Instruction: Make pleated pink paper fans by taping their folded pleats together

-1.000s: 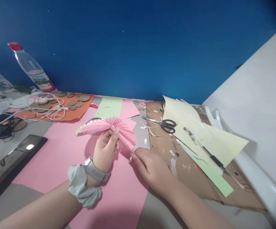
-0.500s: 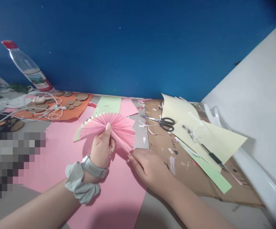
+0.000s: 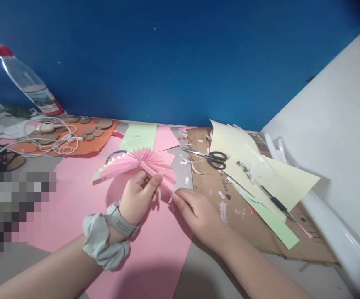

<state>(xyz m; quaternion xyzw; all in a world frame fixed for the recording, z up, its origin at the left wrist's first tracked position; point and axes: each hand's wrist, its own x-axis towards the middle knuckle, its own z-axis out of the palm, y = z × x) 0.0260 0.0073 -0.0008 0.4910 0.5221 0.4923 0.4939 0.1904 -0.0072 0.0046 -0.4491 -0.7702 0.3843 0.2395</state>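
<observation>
A pleated pink paper fan [image 3: 127,164] with pale green along its folded edge is spread out over a large pink sheet [image 3: 155,257]. My left hand [image 3: 141,191], with a watch and a grey-green scrunchie at the wrist, pinches the fan's lower right folds between thumb and fingers. At the end of those same folds, my right hand [image 3: 195,209] grips the outer corner with thumb and index finger. Part of a dark ring-shaped object [image 3: 113,155] shows behind the fan's left side.
Black-handled scissors [image 3: 215,159] and paper scraps lie on brown cardboard [image 3: 211,199] at the right. There too are a pale yellow sheet [image 3: 276,176], a pen [image 3: 273,200] and a green strip [image 3: 279,228]. At left, a bottle [image 3: 37,93] stands behind orange paper [image 3: 93,143] with brown discs and white cables.
My left hand has moved from the fan's centre down and right onto its lower right folds. The fan sits flatter, its centre uncovered. My right hand stays at the corner.
</observation>
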